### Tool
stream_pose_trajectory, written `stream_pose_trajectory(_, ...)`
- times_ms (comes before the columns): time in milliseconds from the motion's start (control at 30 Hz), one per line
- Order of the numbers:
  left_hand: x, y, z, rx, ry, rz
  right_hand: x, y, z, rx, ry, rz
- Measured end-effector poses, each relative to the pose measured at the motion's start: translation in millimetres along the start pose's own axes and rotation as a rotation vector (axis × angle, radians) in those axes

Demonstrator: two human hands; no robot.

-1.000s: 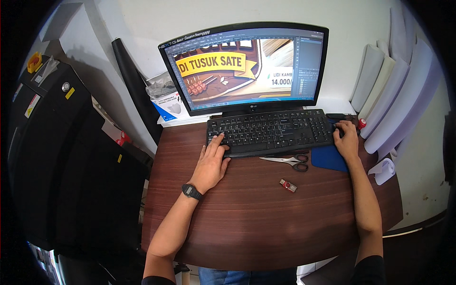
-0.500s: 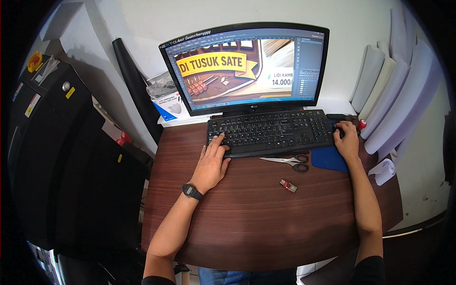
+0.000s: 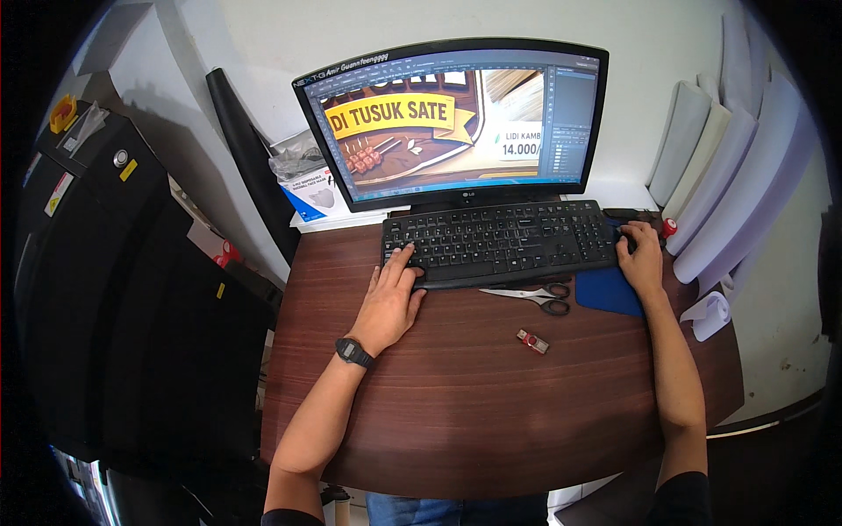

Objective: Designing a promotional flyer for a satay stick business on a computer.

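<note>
The bare front of the brown desk (image 3: pixel 474 421) is nearest. A red and silver USB stick (image 3: pixel 532 341) lies on it, untouched. Just in front of the keyboard (image 3: pixel 504 241) lies a pair of black-handled scissors (image 3: pixel 538 299), which should be lifted by the handle loops.

The left hand (image 3: pixel 384 302) is laid over the keyboard's left end, palm down, with fingers loosely extended onto the keys and the thumb held apart; nothing is gripped. Whether a key is pressed cannot be told.

The right hand (image 3: pixel 643 261) is placed beyond the blue mouse pad's (image 3: pixel 607 294) near part, with fingers bent over a dark mouse (image 3: pixel 621 236). The mouse is mostly covered, beside the keyboard's right end; how firmly it is held cannot be told. It is judged light, hard and easily slid; it is best held by its sides, with fingertips on top.

The keyboard is judged light and stiff, and liable to shift if pushed; both short ends offer the best hold. Behind it stands the monitor (image 3: pixel 513 167), showing a design with a yellow ribbon banner.
</note>
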State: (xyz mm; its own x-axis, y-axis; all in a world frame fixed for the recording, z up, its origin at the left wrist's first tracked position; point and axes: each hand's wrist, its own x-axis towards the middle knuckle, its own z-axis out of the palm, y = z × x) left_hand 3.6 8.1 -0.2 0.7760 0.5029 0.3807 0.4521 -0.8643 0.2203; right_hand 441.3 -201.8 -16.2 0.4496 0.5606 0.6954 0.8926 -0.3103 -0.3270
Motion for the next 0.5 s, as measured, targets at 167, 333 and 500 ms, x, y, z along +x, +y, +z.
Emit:
stream_pose_trajectory(167, 0.2, 0.0, 0.2, -0.002, 0.0, -0.001, -0.1, 1.4, 1.0, -0.003, 0.005, -0.004)
stream_pose_trajectory(333, 0.1, 0.3, 0.5, -0.008, -0.002, -0.005, -0.1, 1.7, 0.6, -0.009, 0.004, -0.001)
stream_pose_trajectory(500, -0.1, -1.2, 0.9, -0.011, -0.004, -0.007, 0.3, -0.8, -0.5, -0.004, -0.009, 0.01)
